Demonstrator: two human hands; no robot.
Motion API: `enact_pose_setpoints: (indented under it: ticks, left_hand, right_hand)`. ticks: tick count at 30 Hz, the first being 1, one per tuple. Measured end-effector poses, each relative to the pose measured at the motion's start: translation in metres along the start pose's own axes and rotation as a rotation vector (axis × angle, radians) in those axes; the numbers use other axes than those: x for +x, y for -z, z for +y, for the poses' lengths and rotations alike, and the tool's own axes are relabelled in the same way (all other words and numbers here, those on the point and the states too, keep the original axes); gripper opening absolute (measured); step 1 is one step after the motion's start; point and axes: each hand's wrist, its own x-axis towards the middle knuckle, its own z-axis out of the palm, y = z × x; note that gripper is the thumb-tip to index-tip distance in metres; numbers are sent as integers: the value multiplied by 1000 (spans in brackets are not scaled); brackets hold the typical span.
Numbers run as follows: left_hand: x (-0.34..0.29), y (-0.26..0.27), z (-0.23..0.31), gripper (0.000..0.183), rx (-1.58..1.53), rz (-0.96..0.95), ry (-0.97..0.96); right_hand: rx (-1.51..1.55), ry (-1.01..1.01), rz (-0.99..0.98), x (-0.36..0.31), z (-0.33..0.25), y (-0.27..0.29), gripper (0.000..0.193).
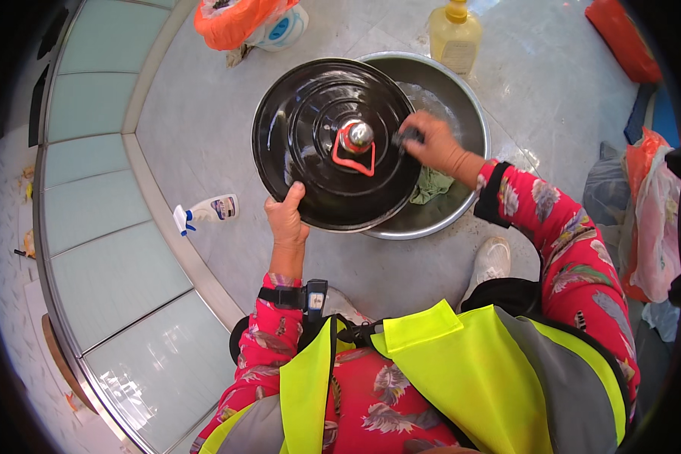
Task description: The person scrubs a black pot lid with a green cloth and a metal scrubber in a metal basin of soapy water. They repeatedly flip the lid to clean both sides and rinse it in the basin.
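My left hand (286, 219) grips the near-left rim of a round black lid (303, 163), its thumb on the top face. The lid is glossy with ringed ridges; a shiny metal knob and a red loop handle (353, 164) stand at its middle. My right hand (433, 142), slightly blurred, pinches a small dark scrubbing pad (408, 136) against or just over the lid's right side. Under the lid, and partly hidden by it, sits a wide metal basin (478, 113). A green cloth (430, 185) lies in the basin, below my right wrist.
A yellow pump bottle (455, 38) stands behind the basin. On the floor at left lies a white spray bottle (212, 209). A bin with an orange bag (234, 26) is at the far left. Glass panels (121, 250) border the left; plastic bags (654, 227) gather at right.
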Motion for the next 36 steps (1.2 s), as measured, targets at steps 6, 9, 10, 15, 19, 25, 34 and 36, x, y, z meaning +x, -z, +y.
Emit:
enact_pose_setpoints:
  ticks: [6,9,10,15,19,25,34,36]
  left_hand:
    - [-4,4,2,28,5,-44,-26]
    - [-7,4,3,28,23,-55,-22]
    - [-9,5,4,28,45,-58,7]
    - [-16,9,-4,27,122,-90,52]
    - [-13,10,-12,23,151,-74,26]
    - [-6,6,-14,19,206,-49,25]
    - [2,-1,-4,17,341,17,8]
    - [2,-4,-3,17,351,4,6]
  right_hand:
    - [51,108,-31,2,9,2,20]
    - [36,-41,6,-3,-1,-7,21]
    - [15,-99,68,6,1,-7,21]
    - [8,-309,-2,10,9,-11,21]
    - [-246,-404,-388,-20,15,-18,22]
    - [-609,-563,-49,7,75,-7,27]
    - [-298,-320,76,0,67,-20,20]
    - [-51,-139,134,7,38,-22,20]
